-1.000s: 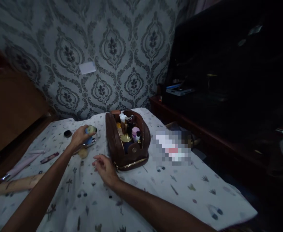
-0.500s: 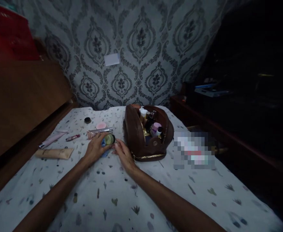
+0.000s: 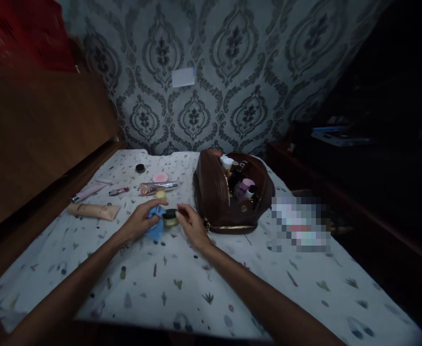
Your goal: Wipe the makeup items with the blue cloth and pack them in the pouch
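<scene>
- Turned lid-up since earlier: green jar, left of cosmetic bag.
- Left hand grips blue cloth against it.
- Right hand — narrow grip — seemingly steadies its edge.

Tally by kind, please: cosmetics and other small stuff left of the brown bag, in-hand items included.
Tubes and sticks: 5 (beige tube, pale pink tube, silver-ended tube, dark pink stick, thin pale stick)
Round pieces: 4 (green jar, black disc, pink disc, small yellow piece)
Cloths: 1 (blue cloth, in left hand)
Total: 10
</scene>
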Demonstrator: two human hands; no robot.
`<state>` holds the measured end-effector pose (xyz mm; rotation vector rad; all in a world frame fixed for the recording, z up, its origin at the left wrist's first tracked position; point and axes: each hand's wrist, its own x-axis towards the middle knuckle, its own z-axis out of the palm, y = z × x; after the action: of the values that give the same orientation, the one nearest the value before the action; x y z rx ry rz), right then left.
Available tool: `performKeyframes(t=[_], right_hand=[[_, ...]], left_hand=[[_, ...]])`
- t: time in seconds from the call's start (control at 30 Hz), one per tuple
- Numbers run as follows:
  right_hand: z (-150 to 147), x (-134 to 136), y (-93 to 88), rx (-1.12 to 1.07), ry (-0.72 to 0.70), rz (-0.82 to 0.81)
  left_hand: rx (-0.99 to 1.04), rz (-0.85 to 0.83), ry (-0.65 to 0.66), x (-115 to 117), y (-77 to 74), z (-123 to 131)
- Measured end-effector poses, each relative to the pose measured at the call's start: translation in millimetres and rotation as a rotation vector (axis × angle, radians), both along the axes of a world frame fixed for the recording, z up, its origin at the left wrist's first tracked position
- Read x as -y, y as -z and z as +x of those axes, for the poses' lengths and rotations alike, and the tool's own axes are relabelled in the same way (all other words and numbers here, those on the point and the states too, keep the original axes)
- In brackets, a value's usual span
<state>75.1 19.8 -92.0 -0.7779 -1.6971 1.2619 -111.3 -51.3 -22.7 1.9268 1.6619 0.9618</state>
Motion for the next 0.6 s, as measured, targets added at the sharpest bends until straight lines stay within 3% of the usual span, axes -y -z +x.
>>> performKeyframes(t=[0.13,0.3,0.43,0.6], right_hand=[[1,5,-8.3,0.105,-0.043,0.146],[2,10,-7.4,0.177,-0.095,0.237],[3,13,0.7,0.233,-0.107,0.29],[3,14,2.7,0.292,-0.061,0.334]], left_hand=[[0.025,0.11,-0.152,-2,8.4,8],[-0.02,0.103,-0.021,1,20.0,24],[-0.264,0.1,0.018,9,34.1,25],[-0.587,0.259,-0.003,9,53.9,15]])
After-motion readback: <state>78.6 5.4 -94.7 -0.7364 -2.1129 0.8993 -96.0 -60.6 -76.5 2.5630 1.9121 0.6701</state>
